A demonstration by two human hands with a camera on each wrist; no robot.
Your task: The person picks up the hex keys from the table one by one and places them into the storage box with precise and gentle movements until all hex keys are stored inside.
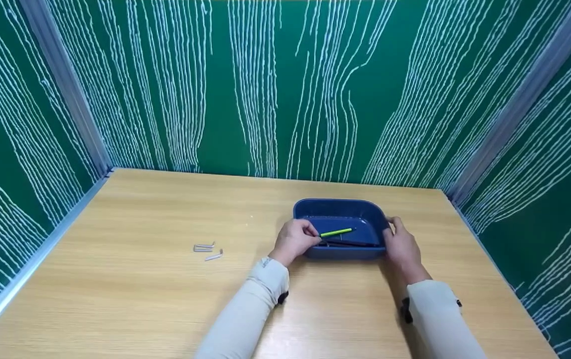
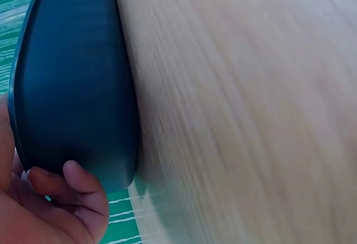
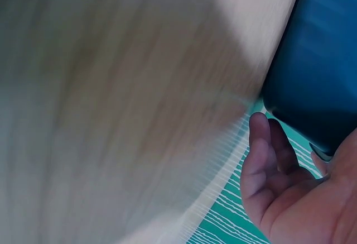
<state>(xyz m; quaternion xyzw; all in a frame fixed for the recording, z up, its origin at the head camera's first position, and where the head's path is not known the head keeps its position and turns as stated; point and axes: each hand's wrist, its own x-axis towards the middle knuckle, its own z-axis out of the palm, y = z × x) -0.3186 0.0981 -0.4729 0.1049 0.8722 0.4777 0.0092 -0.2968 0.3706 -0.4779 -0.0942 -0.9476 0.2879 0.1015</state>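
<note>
A dark blue plastic bin (image 1: 338, 253) stands on the table, and both hands are at its ends. My left hand (image 1: 295, 240) grips the rim at the left front corner; in the left wrist view, curled fingers (image 2: 83, 182) touch the bin's outer wall (image 2: 78, 82). At the right end my right hand (image 1: 403, 245) holds the rim, its thumb on top. The right wrist view has its other fingers (image 3: 259, 138) bent beneath the bin's end (image 3: 318, 71). Inside the bin lie a yellow-green pen (image 1: 336, 232) and a dark, pen-like item (image 1: 350, 243), partly hidden by the front wall.
Small L-shaped metal hex keys (image 1: 204, 247) lie on the wooden table (image 1: 156, 299), left of the bin, with another hex key (image 1: 214, 256) just nearer. Green panels (image 1: 245, 89) with wavy white lines enclose the table at the back and sides.
</note>
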